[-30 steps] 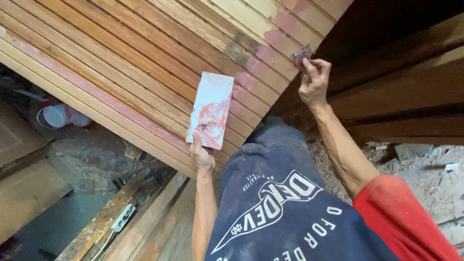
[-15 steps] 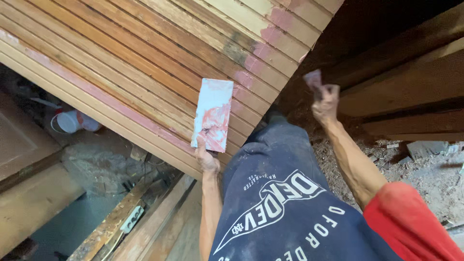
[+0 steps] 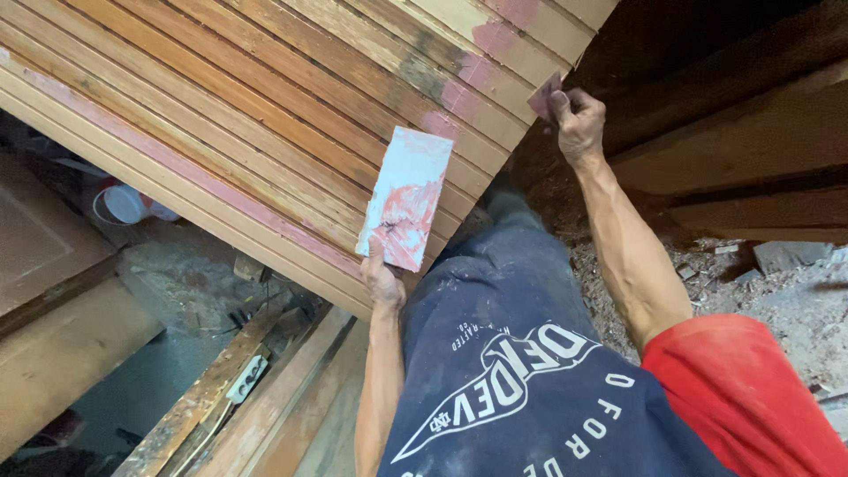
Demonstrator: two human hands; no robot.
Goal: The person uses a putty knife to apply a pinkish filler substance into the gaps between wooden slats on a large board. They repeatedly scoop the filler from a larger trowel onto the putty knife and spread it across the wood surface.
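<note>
Pink-smeared board [image 3: 406, 199] upright (slightly tilted) in left hand [image 3: 382, 284]

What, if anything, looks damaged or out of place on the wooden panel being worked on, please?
The slatted wooden panel is worn: finish stripped in streaks, a dark stain near its upper right, pinkish filler patches there and along the lower edge. The left hand holds a smeared board; the right hand holds a small scraper.

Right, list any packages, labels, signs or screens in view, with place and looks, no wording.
Shirt print: white emblem and lettering on the dark blue shirt, bottom centre.
Pail: round, white, with a red part beside it, on the floor at left under the wooden panel.
No signs or screens.
</note>
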